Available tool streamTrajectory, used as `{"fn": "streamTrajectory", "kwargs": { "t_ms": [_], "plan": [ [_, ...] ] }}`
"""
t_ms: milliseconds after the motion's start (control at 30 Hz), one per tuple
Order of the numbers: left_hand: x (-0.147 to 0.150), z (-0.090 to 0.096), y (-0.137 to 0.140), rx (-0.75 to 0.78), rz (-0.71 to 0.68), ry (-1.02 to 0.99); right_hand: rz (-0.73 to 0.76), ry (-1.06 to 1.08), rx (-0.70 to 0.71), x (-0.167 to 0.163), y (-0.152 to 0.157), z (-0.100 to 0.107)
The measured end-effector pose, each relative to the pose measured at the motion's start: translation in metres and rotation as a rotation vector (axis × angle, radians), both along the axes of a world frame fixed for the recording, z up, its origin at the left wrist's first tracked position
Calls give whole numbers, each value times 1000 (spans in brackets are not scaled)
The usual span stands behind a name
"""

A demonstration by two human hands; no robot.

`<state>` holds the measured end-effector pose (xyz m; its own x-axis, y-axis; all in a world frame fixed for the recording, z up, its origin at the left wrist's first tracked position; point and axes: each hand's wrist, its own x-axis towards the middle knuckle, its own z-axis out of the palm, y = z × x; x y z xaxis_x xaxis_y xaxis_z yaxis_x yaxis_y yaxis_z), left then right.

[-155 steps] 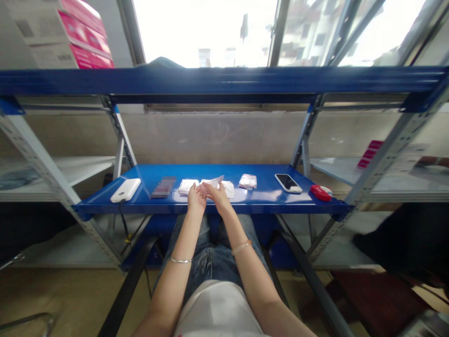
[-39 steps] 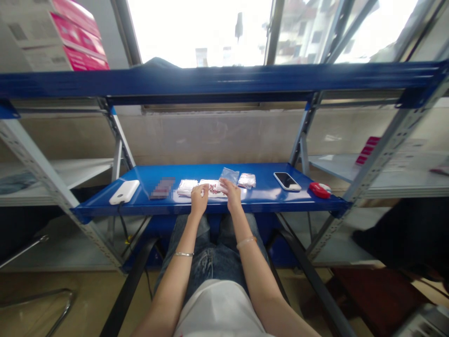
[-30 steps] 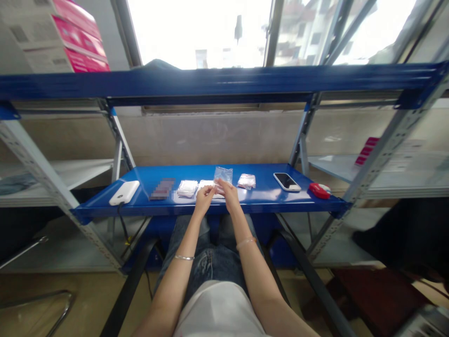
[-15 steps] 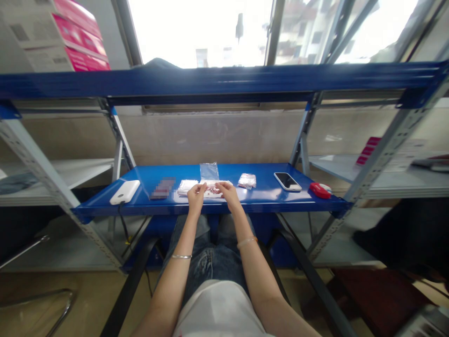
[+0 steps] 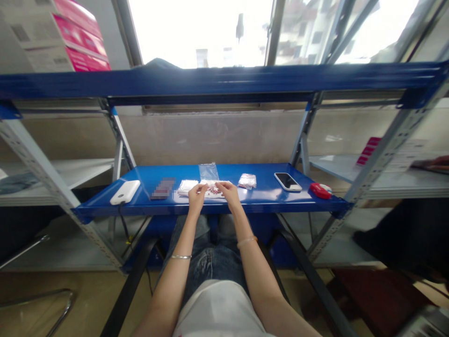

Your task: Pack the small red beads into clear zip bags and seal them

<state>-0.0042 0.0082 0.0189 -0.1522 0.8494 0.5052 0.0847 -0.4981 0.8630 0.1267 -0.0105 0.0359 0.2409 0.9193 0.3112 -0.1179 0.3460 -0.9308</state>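
Observation:
My left hand [image 5: 197,196] and my right hand [image 5: 228,193] are close together over the front of the blue table. Thumb and fingers are pinched on each hand; whatever lies between the tips is too small to make out. Under and between them is a white sheet or tray [image 5: 221,195] scattered with small reddish pieces [image 5: 212,191]. A clear plastic bag [image 5: 208,171] lies just behind the fingers. Left of my left hand sits a pile of white packets [image 5: 187,187]. To the right of my right hand is a bundle of clear packets [image 5: 247,181].
On the blue table [image 5: 266,195] are a phone [image 5: 287,181], a red-and-white object [image 5: 320,190], a white device [image 5: 125,192] with a cable, and a pixelated item [image 5: 162,188]. A blue shelf beam [image 5: 224,80] crosses above. Another person's hand [image 5: 438,164] shows at far right.
The clear bag has shifted slightly left. My hands keep nearly the same place and pinch. Another person's hand has come into view at the far right.

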Motion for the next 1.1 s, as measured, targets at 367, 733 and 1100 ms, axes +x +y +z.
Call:
{"fn": "streamTrajectory", "kwargs": {
  "t_ms": [367, 733, 1100],
  "plan": [
    [6, 2, -6, -6, -40, 20, 105, -8, 59, -3, -2, 0],
    [6, 0, -3, 2, -38, 21, 100, -5, 34, -5, -2, 0],
    [7, 2, -6, -19, -57, -2, 60, 5, -11, -5, -5, 2]
  ]
}}
